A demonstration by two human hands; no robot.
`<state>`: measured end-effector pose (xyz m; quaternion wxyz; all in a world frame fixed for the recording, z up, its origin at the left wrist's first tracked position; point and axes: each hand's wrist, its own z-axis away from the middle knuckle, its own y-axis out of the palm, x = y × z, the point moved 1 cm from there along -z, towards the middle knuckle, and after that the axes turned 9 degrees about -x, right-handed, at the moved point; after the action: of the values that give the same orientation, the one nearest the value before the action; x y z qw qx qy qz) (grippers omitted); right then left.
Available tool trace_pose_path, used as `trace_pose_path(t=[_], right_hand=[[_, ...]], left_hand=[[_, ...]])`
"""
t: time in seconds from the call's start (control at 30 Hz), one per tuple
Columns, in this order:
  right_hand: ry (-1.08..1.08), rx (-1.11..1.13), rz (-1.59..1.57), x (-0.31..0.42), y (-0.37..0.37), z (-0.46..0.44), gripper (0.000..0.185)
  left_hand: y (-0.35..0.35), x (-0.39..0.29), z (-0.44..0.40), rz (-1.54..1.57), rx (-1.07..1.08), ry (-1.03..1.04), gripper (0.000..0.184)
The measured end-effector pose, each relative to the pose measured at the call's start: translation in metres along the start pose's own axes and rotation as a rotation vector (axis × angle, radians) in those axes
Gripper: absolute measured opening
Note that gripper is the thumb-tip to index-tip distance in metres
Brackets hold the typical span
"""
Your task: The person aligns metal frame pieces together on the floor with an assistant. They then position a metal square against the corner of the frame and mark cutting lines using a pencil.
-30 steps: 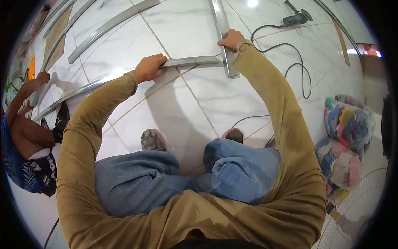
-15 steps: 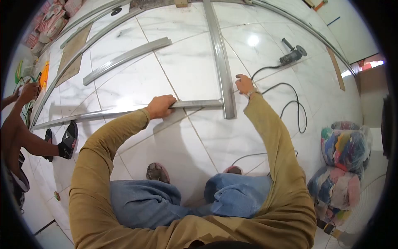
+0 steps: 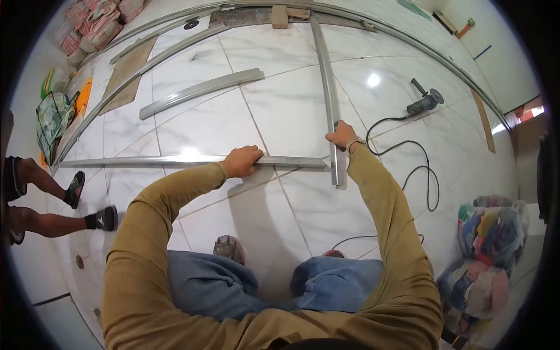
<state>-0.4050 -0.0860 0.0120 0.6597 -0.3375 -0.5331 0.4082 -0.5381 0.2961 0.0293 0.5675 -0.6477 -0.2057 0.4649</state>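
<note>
My left hand (image 3: 242, 161) is curled over the crosswise bar (image 3: 294, 161), which lies on the floor (image 3: 291, 105) beneath my palm and runs out to both sides — its right end at the edge of the lengthwise bar (image 3: 324, 70), though I cannot tell whether they touch. My right hand (image 3: 343, 135) pinches that lengthwise bar near its close end, the metal under my fingers and stretching away ahead, with the grinder (image 3: 423, 104) off to the right.

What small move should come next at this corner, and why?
Perhaps ease the crosswise metal profile against the lengthwise metal profile: the left hand grips the first, the right hand touches the second, but whether they meet is unclear.
</note>
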Motion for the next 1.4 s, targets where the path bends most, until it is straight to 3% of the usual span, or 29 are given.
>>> trace_pose_path(t=[0.07,0.13,0.4,0.47,0.7,0.73,0.9,0.97,1.2,1.4], right_hand=[[-0.095,-0.094,0.030,0.014,-0.006,0.004,0.060],[0.215,0.098,-0.174,0.034,-0.034,0.015,0.052],[0.104,0.147,-0.093,0.029,-0.020,0.004,0.044],[-0.020,-0.106,0.111,0.027,-0.002,-0.001,0.047],[-0.203,-0.159,0.259,-0.003,0.030,-0.054,0.052],[-0.203,-0.034,0.260,-0.004,0.026,-0.061,0.052],[-0.017,0.033,0.069,0.006,0.009,-0.020,0.048],[-0.204,-0.190,0.143,0.005,0.017,-0.019,0.045],[-0.105,-0.089,0.073,0.026,0.009,-0.009,0.042],[-0.191,-0.102,0.111,0.022,0.009,-0.004,0.043]], left_hand=[[0.000,-0.002,0.000,0.015,-0.024,-0.006,0.033],[-0.001,0.002,0.006,0.035,-0.038,0.004,0.033],[0.001,-0.004,-0.001,0.015,-0.014,-0.023,0.032],[-0.002,-0.005,0.000,0.016,0.007,-0.045,0.033],[0.010,0.003,-0.006,0.003,-0.020,-0.043,0.032],[0.022,0.011,-0.007,-0.026,-0.037,-0.072,0.031],[0.003,0.008,0.017,-0.046,-0.082,-0.101,0.036],[-0.003,0.017,0.028,-0.062,-0.066,-0.127,0.034],[-0.007,0.013,0.042,-0.085,0.022,-0.182,0.029],[0.000,0.005,0.061,-0.039,-0.012,-0.088,0.032]])
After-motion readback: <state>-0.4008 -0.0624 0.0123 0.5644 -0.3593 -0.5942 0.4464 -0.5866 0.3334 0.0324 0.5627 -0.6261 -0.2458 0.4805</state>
